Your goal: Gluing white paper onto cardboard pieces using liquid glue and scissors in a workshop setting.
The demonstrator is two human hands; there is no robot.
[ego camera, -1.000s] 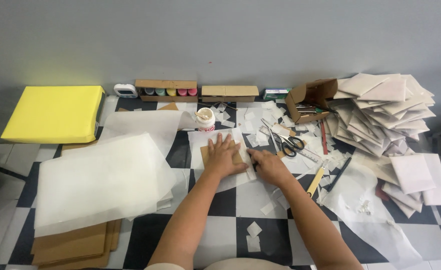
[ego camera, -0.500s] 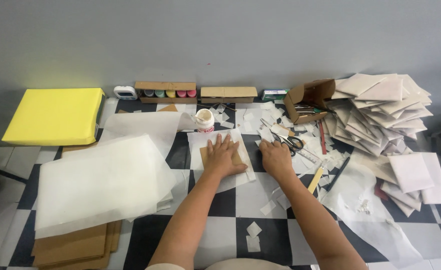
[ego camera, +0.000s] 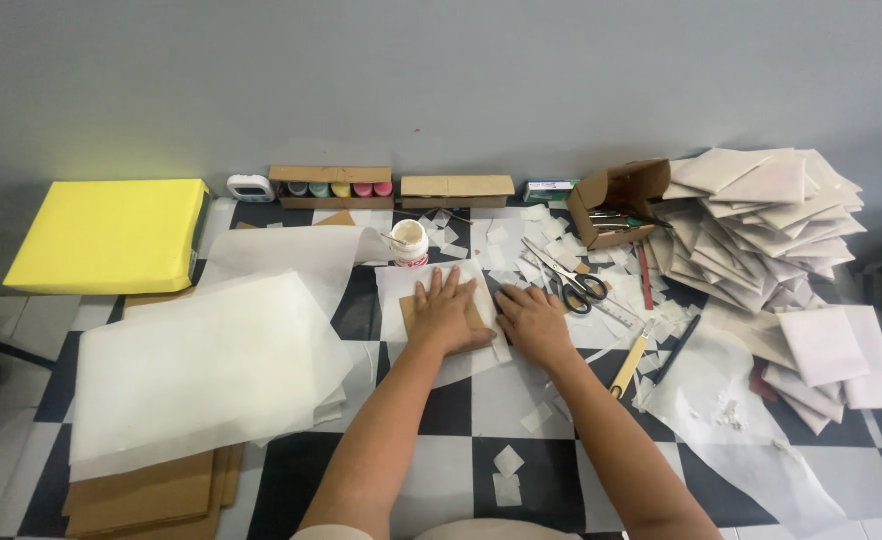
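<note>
Pressing my left hand point(ego camera: 448, 315), fingers spread flat, on the small brown cardboard rectangle point(ego camera: 411, 312) pins it to the white translucent paper sheet point(ego camera: 401, 285); my right hand point(ego camera: 533, 322), also flat and holding nothing, smooths beside it.

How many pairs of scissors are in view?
1. The scissors lie on the checkered floor among paper scraps, just beyond the right hand and in front of the open cardboard box. More may be hidden under the paper.
</note>
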